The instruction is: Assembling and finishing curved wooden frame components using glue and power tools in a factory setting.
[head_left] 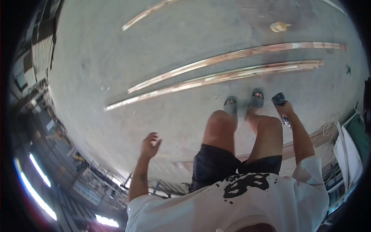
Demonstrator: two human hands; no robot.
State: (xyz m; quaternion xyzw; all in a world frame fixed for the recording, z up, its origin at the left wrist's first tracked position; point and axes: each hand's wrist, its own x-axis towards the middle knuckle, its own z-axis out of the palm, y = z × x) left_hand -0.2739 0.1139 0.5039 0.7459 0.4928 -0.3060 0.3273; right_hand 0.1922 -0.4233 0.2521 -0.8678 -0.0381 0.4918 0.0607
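My left hand hangs over the concrete floor to the left of my legs, empty, its fingers loosely curled and apart. On the right, my right hand is closed around a handheld tool with a black body end and a silvery metal part below the fist; its exact kind is not clear. Ahead of my sandalled feet lie two long wooden strips, a nearer strip and a farther strip, roughly side by side and pale to reddish brown. Neither hand touches them.
Another wooden strip lies farther off at the upper left. A small yellow object rests on the floor beyond the strips. At the right are loops of thin cord and a white and green sheet-like item. Clutter lines the left side.
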